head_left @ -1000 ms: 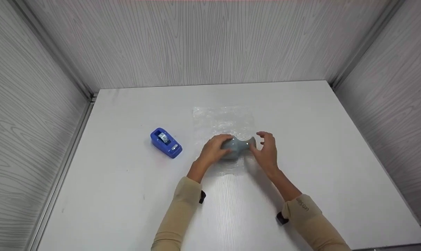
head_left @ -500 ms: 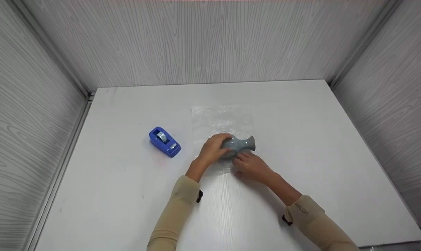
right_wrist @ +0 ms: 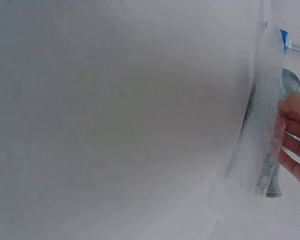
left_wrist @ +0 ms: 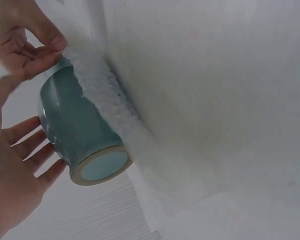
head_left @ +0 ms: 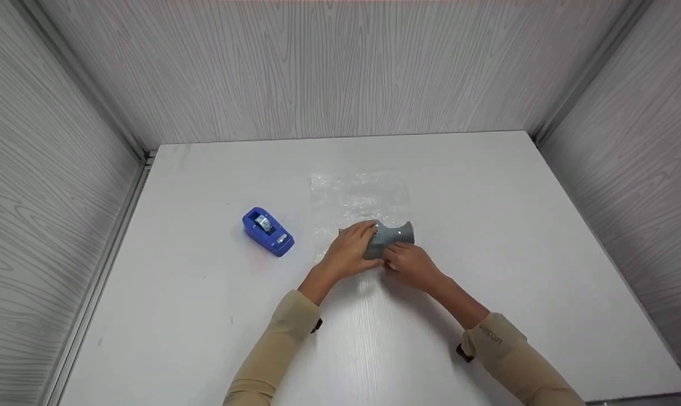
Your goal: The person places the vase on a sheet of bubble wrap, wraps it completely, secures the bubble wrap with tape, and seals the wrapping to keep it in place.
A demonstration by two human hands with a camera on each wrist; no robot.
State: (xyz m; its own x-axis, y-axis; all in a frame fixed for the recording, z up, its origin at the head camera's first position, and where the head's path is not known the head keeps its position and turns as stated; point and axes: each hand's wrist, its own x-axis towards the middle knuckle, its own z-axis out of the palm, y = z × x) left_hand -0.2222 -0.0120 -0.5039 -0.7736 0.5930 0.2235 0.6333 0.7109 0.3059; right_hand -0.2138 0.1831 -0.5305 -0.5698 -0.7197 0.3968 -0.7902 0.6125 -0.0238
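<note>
A blue-green glazed vase (head_left: 396, 234) lies on its side on a sheet of clear bubble wrap (head_left: 357, 194), its flared mouth to the right. My left hand (head_left: 347, 251) rests its extended fingers against the vase's body near the base. In the left wrist view the round base of the vase (left_wrist: 72, 107) faces the camera, and the thumb stands off it. My right hand (head_left: 412, 266) pinches the near edge of the wrap below the neck. The right wrist view shows the raised wrap (right_wrist: 267, 100) between the camera and part of the vase.
A blue tape dispenser (head_left: 268, 231) with a roll in it sits to the left on the white table (head_left: 205, 316). Grey wood-grain panels (head_left: 340, 67) enclose the table at the back and both sides.
My right hand has left the vase's mouth, moved down and left, and taken hold of the wrap's near edge. My left thumb has shifted off the vase toward the right hand.
</note>
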